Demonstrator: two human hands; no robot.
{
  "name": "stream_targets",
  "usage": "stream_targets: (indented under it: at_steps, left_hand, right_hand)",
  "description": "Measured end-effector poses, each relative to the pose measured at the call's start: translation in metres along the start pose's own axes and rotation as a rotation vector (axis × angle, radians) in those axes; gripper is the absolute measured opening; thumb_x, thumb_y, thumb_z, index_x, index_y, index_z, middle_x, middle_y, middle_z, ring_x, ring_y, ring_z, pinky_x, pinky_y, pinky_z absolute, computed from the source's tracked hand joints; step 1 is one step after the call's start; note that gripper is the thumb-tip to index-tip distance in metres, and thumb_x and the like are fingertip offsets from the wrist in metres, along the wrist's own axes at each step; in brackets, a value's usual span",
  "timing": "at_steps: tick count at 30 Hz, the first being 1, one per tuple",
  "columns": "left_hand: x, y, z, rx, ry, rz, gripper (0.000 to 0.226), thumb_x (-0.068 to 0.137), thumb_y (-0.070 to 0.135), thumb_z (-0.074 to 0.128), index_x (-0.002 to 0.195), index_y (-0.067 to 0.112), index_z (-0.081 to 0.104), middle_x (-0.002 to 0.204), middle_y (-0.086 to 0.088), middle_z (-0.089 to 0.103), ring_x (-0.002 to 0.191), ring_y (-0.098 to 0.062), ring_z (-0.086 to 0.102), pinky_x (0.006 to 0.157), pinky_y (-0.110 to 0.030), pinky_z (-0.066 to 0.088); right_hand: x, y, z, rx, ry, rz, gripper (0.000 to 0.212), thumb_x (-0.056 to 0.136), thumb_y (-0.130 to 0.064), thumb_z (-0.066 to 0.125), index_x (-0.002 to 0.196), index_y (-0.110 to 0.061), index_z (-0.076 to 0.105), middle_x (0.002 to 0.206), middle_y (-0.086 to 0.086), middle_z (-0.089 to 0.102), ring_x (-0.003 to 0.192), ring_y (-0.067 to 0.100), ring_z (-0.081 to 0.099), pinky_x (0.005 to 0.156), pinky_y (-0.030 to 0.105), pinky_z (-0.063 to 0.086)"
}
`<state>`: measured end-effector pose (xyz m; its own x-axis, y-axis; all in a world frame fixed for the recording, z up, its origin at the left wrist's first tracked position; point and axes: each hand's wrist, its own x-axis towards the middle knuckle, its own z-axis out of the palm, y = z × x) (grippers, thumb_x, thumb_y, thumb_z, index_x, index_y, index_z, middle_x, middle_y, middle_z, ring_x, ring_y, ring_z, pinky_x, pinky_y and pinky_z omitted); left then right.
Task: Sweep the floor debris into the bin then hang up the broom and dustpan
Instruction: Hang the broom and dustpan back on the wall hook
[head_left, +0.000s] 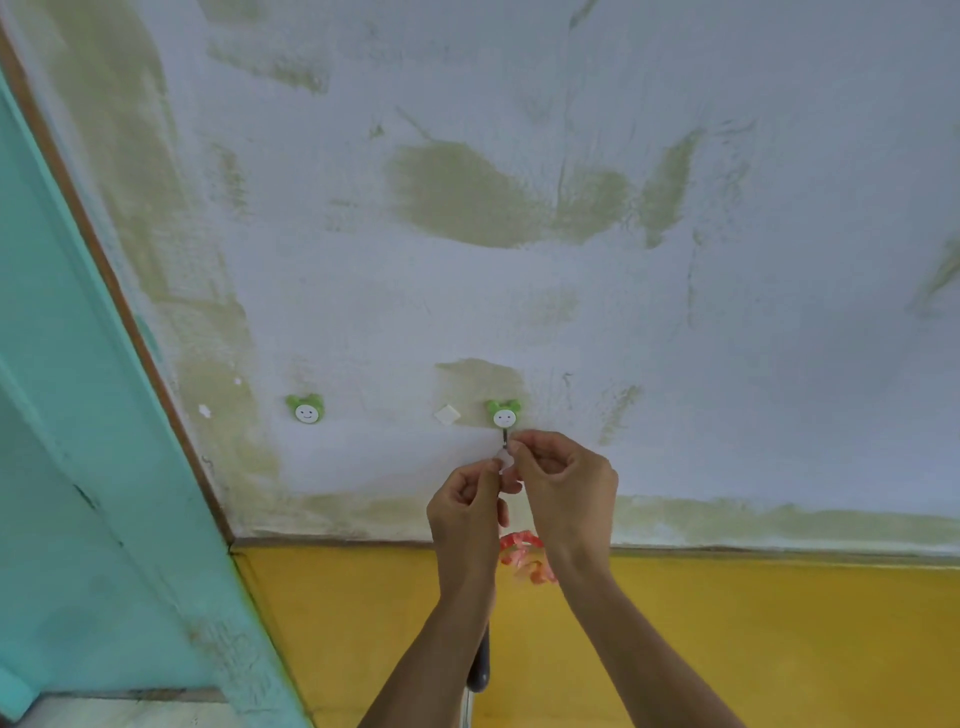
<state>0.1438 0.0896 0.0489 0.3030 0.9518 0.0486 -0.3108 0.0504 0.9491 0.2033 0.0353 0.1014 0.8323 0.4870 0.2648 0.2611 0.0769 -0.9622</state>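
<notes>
Both hands are reaching up to the wall (571, 312), just under the right hook (504, 415), a green smiley-faced one. The left hand (470, 512) and the right hand (569, 480) are pinching a small pale loop (504, 459) between their fingertips, right at the hook's metal prong. A dark handle (482, 665) is hanging below, mostly hidden behind the left forearm; whether it belongs to the broom or dustpan is unclear. A red-and-white ribbon (524, 558) is showing between the wrists. A second hook (306, 409) is sitting empty to the left, near the teal door frame (78, 415).
</notes>
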Motion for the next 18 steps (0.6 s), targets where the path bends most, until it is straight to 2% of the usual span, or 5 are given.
stream_targets:
  at_steps: [4,9,14,18]
  left_hand:
    - [0.007,0.003,0.001,0.013,0.042,0.031,0.02,0.087,0.03,0.065,0.075,0.016,0.074,0.067,-0.004,0.072,0.046,-0.013,0.05,0.04,-0.024,0.041]
    - [-0.001,-0.001,0.001,-0.043,-0.004,0.057,0.025,0.083,0.04,0.068,0.078,0.016,0.072,0.07,-0.005,0.072,0.045,-0.014,0.049,0.04,-0.023,0.041]
    - [0.002,-0.008,0.002,-0.02,0.036,0.02,0.021,0.091,0.025,0.061,0.076,0.015,0.071,0.071,-0.005,0.071,0.047,-0.015,0.049,0.044,-0.026,0.042]
    - [-0.001,-0.014,0.002,-0.009,0.027,-0.015,0.02,0.091,0.023,0.061,0.077,0.013,0.07,0.07,-0.005,0.069,0.048,-0.016,0.048,0.042,-0.029,0.04]
  right_hand:
    - [0.0,-0.003,0.004,0.081,0.056,-0.021,0.016,0.082,-0.013,0.076,0.079,-0.028,0.078,0.068,-0.014,0.076,0.062,0.001,0.072,0.055,0.005,0.05]
    - [-0.004,0.003,0.004,0.142,0.066,-0.025,0.015,0.083,-0.012,0.076,0.08,-0.027,0.079,0.069,-0.009,0.077,0.064,0.004,0.073,0.054,0.006,0.051]
    - [-0.002,0.007,0.006,0.116,0.033,-0.002,0.015,0.082,-0.01,0.076,0.081,-0.024,0.079,0.068,-0.009,0.076,0.063,0.002,0.072,0.053,0.005,0.05]
    - [-0.004,0.012,0.005,0.131,0.027,0.032,0.017,0.083,-0.009,0.075,0.08,-0.024,0.079,0.068,-0.008,0.076,0.063,0.004,0.072,0.052,0.007,0.051]
